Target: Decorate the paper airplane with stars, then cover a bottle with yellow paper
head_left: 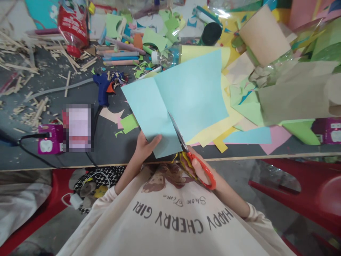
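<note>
My left hand (pixel 146 145) pinches the near left edge of a light blue paper sheet (pixel 191 92), thumb on top. My right hand (pixel 199 166) is closed through the handles of orange-handled scissors (pixel 186 147). Their metal blades run up into the sheet from its near edge, along a cut line near the middle. The sheet is held up over the dark table (pixel 80 92), above yellow paper (pixel 221 124).
A blue glue gun (pixel 103 89), a purple power strip (pixel 49 138), wooden sticks (pixel 34 110), paper scraps, chalk sticks (pixel 121 57) and a clear bottle (pixel 167 57) litter the table. Brown paper rolls (pixel 266 33) lie at the right. Red plastic chairs (pixel 306 188) stand near.
</note>
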The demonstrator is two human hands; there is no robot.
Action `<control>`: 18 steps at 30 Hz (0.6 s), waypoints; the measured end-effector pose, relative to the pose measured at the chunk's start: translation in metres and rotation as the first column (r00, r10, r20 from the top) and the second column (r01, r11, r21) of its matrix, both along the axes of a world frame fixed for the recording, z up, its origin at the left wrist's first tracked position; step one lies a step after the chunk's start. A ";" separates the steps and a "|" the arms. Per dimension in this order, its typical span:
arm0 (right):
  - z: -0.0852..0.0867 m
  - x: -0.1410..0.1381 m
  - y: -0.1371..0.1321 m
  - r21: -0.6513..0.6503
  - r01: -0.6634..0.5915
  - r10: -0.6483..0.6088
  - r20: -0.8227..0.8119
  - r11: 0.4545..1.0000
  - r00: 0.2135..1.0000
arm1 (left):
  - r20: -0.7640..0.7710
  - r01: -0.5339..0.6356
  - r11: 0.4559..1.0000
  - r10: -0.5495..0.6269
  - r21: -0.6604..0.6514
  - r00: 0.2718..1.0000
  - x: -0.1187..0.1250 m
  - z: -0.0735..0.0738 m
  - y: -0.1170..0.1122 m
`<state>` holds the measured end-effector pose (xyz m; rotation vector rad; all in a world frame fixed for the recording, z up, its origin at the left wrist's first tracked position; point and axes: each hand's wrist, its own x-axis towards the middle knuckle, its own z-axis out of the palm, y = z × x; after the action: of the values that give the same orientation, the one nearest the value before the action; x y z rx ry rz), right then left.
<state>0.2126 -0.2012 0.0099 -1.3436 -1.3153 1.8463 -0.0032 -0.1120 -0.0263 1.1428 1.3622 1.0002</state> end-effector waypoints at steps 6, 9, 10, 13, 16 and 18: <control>-0.004 -0.004 0.002 -0.061 0.066 -0.067 -0.017 0.996 0.998 | -0.018 0.034 0.999 -0.034 0.013 0.999 -0.001 -0.002 0.001; -0.006 -0.005 0.002 -0.039 0.091 -0.091 -0.003 0.995 0.996 | -0.005 0.039 0.999 -0.040 -0.022 0.999 -0.002 -0.002 0.000; -0.007 -0.005 0.002 -0.028 0.091 -0.091 0.005 0.995 0.996 | 0.011 0.032 0.999 -0.032 -0.040 0.999 -0.002 -0.002 0.000; -0.006 -0.001 0.001 -0.005 0.077 -0.076 0.037 0.997 0.996 | 0.113 0.013 0.992 0.001 -0.128 0.994 -0.001 0.000 0.001; 0.000 0.004 0.002 0.018 0.036 -0.037 0.078 0.999 0.996 | 0.268 -0.013 0.974 0.075 -0.227 0.960 0.000 0.002 0.007; 0.005 0.006 0.003 0.036 -0.002 -0.002 0.107 0.999 0.994 | 0.303 -0.063 0.964 0.143 -0.257 0.942 -0.002 0.003 0.014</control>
<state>0.2189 -0.1978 0.0152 -1.4413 -1.3958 1.7637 -0.0051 -0.0984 -0.0238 0.6958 1.2498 1.0118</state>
